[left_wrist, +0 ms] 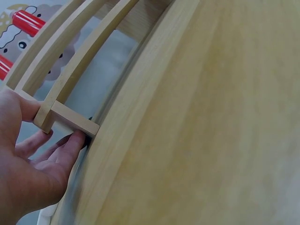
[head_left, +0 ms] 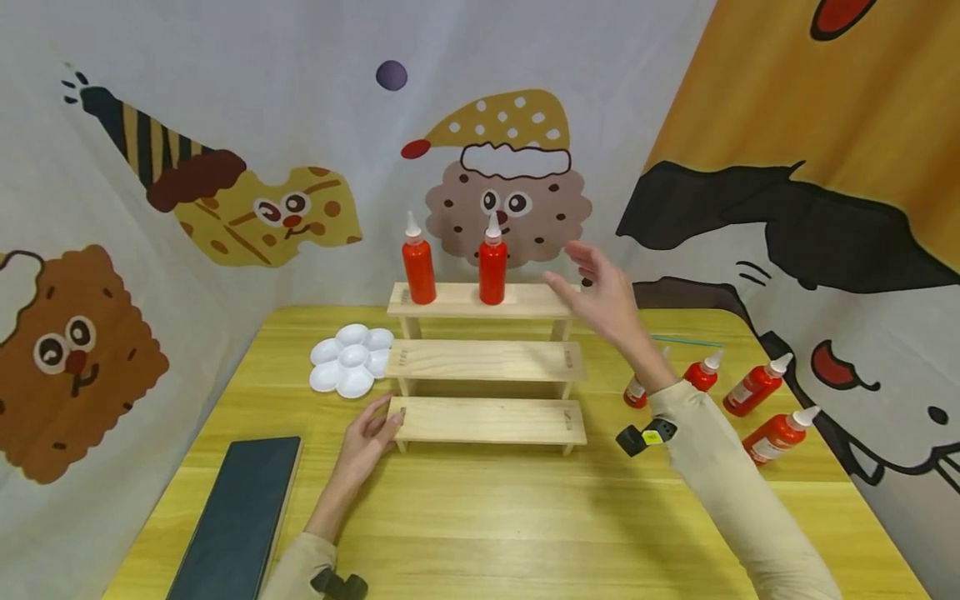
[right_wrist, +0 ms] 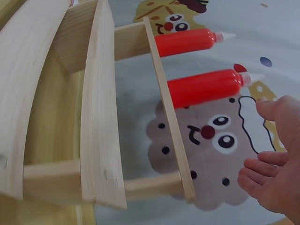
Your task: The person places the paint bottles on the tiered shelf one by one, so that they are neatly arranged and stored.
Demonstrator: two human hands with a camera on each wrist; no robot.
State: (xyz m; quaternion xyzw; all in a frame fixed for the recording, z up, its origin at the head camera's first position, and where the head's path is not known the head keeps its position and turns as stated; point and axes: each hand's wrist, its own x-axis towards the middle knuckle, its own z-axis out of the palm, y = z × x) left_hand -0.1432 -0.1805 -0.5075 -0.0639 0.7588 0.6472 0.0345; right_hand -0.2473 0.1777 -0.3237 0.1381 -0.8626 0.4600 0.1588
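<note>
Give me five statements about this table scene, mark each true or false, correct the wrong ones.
Two red bottles stand on the top tier of the wooden stand. True.
Both hands hold bottles. False: the left hand holds the bottom tier; the right hand is empty.
A white palette lies left of the stand. True.
The stand has five tiers. False: three.
Four more red bottles are right of the stand. True.
</note>
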